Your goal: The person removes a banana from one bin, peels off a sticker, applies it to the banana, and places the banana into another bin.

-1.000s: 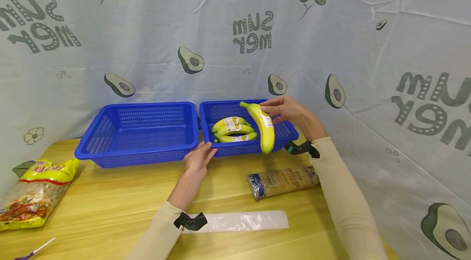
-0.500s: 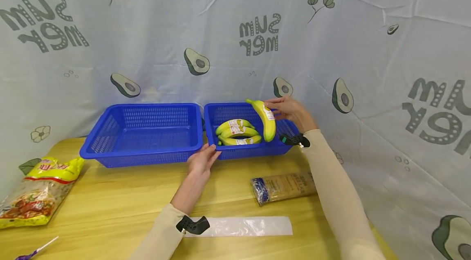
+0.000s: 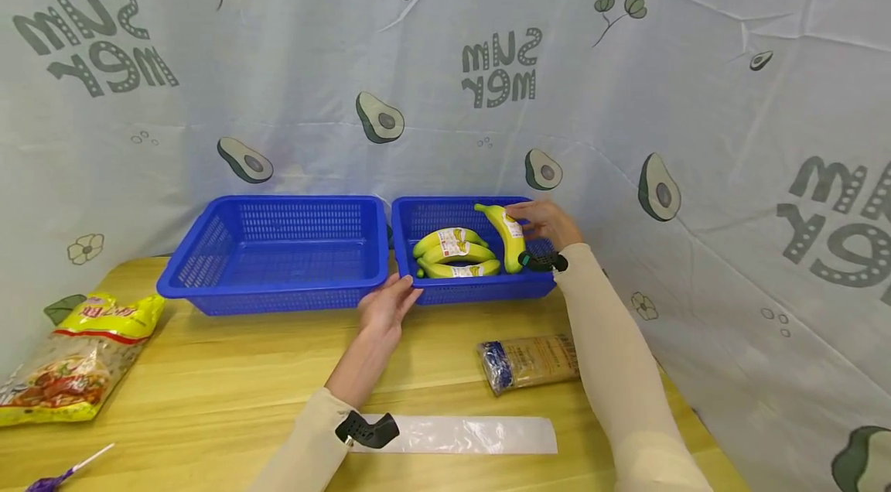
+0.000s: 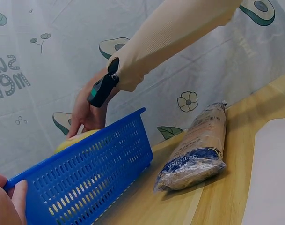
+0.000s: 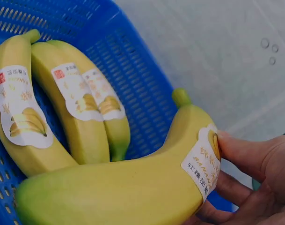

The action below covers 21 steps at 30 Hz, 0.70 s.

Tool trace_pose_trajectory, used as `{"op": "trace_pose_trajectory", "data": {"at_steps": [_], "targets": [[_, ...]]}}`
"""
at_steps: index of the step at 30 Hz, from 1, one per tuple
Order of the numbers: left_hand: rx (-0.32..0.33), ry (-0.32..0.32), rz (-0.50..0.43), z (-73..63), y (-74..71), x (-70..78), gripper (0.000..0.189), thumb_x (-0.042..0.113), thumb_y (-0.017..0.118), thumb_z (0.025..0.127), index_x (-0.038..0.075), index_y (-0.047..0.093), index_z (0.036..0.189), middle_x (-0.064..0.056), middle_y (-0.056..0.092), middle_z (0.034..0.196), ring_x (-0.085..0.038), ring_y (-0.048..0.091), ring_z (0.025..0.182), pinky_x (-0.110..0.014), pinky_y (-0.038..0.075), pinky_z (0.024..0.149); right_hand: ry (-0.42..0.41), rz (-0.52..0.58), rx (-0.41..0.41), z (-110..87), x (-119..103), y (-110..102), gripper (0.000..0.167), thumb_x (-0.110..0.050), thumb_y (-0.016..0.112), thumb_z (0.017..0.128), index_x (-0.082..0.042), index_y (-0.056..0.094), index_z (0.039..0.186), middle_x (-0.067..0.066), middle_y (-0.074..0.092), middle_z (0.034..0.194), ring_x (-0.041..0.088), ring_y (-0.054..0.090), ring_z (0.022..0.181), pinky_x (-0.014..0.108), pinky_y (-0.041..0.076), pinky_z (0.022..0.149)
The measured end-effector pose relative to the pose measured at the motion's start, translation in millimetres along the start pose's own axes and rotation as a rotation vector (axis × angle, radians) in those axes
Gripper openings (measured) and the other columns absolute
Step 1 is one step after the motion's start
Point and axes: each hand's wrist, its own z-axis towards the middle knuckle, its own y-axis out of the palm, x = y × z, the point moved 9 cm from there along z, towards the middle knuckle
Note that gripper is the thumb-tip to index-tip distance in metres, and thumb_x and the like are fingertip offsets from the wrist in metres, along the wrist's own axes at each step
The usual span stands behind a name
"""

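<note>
My right hand holds a yellow banana with a white label, thumb on one side and fingers on the other. The banana sits low inside the right blue basket, its stem pointing to the back. Three more labelled bananas lie side by side on the basket's left; in the right wrist view the held one overlaps their ends. At the basket's near left corner, my left hand grips the rim, with the thumb outside it.
A larger blue basket stands just left. On the wooden table lie a spaghetti pack, a white strip, a yellow-topped food bag and a purple lollipop. A printed curtain rises behind.
My right hand has lowered the banana from above the right basket's front rim into the basket. My left hand stays on the rim. The head view has shifted slightly.
</note>
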Motion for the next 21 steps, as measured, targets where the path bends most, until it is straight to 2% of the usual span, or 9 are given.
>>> {"op": "trace_pose_trajectory", "data": {"at_steps": [4,9,15,18,21], "targets": [[0.001,-0.004,-0.002,0.3,-0.8,-0.5,0.022,-0.019,0.067,0.094,-0.009,0.060,0.113,-0.010,0.065,0.092,-0.017,0.074,0.080,-0.037,0.066,0.088,0.038,-0.017,0.004,6.7,10,2,0.052,-0.023,0.063,0.112,-0.002,0.052,0.158,0.009,0.060,0.136,0.031,0.056,0.121,0.040,0.055,0.104],[0.004,-0.010,0.003,0.3,-1.4,-0.6,0.022,-0.018,0.067,0.095,-0.010,0.060,0.115,-0.009,0.066,0.088,-0.017,0.073,0.079,-0.042,0.062,0.097,0.080,0.002,0.023,12.5,23,1,0.051,-0.022,0.064,0.111,-0.002,0.054,0.157,0.011,0.059,0.137,0.033,0.056,0.120,0.045,0.054,0.109],[-0.001,-0.008,0.009,1.1,-0.1,-0.6,0.020,-0.018,0.069,0.094,-0.008,0.062,0.111,-0.010,0.066,0.090,-0.017,0.073,0.081,-0.035,0.066,0.088,0.105,-0.008,0.017,19.6,33,0,0.053,-0.019,0.067,0.109,0.001,0.053,0.157,0.019,0.053,0.151,0.033,0.056,0.117,0.049,0.051,0.116],[0.001,-0.008,0.018,-0.2,-0.6,-0.6,0.018,-0.018,0.068,0.095,-0.006,0.062,0.107,-0.011,0.066,0.093,-0.018,0.073,0.082,-0.034,0.067,0.086,0.132,-0.048,-0.013,18.7,37,2,0.055,-0.018,0.066,0.109,0.002,0.050,0.158,0.022,0.051,0.155,0.035,0.055,0.121,0.044,0.056,0.109],[0.006,-0.004,0.024,-1.8,-1.5,0.3,0.017,-0.017,0.068,0.095,-0.005,0.062,0.107,-0.012,0.066,0.094,-0.017,0.073,0.082,-0.033,0.067,0.086,0.141,-0.088,-0.045,16.6,38,6,0.054,-0.016,0.065,0.109,0.005,0.050,0.156,0.021,0.058,0.144,0.038,0.054,0.123,0.036,0.061,0.091]]}}
